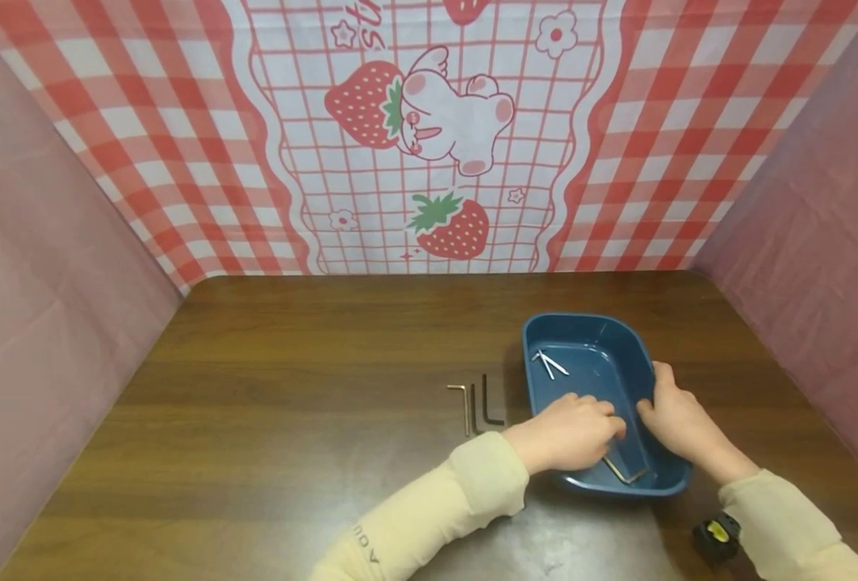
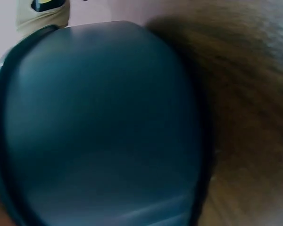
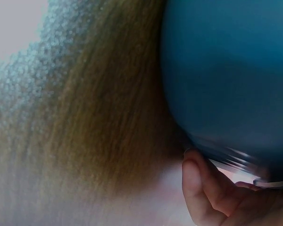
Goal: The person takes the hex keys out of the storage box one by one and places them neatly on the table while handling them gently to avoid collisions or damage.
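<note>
A blue plastic bin stands on the right side of the table. My right hand grips its right rim, thumb inside and fingers outside; in the right wrist view those fingers lie against the outer wall. My left hand reaches over the left rim with its fingers bent down inside. Just below them in the bin lies a brass-coloured hex key, one end close under the hand. I cannot tell whether the left fingers hold anything. Small silvery hex keys lie at the bin's far left.
Left of the bin, a silvery hex key and two dark hex keys lie on the wooden table. A black wrist camera sits by the right sleeve. A red checked cloth hangs behind the table, with pink cloth at both sides.
</note>
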Demonstrator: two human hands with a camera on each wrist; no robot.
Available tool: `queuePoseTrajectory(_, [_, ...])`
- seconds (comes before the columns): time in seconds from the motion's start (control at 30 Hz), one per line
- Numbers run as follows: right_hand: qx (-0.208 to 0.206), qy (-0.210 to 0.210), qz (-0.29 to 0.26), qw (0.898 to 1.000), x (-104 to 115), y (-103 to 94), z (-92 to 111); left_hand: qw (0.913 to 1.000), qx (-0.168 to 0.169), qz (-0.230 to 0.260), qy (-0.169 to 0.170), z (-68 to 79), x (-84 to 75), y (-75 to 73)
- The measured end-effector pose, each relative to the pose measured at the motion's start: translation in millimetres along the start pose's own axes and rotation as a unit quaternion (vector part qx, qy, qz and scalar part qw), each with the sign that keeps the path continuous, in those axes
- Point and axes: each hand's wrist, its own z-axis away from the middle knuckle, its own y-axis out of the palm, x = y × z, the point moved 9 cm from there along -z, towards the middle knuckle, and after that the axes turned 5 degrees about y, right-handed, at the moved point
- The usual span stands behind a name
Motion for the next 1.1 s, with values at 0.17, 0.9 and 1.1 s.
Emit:
queuePoseTrajectory(0.17, [-0.001, -0.002, 0.002, 1.000, 1.9, -2.3, 0.4, 0.9991, 0.038, -0.009, -0.015, -2.0, 0.1, 13.3])
queuePoseTrajectory(0.9, [0.010, 0.000, -0.006, 1.000, 2.0, 1.0, 3.1, 0.9974, 0.069, 0.001, -0.020, -2.8, -2.8, 21.9])
queuePoseTrajectory(1.1, [0.012, 0.000, -0.006, 1.000, 1.6, 2.0, 3.7, 0.9974, 0.069, -0.002, -0.023, -1.9, -2.3, 21.2])
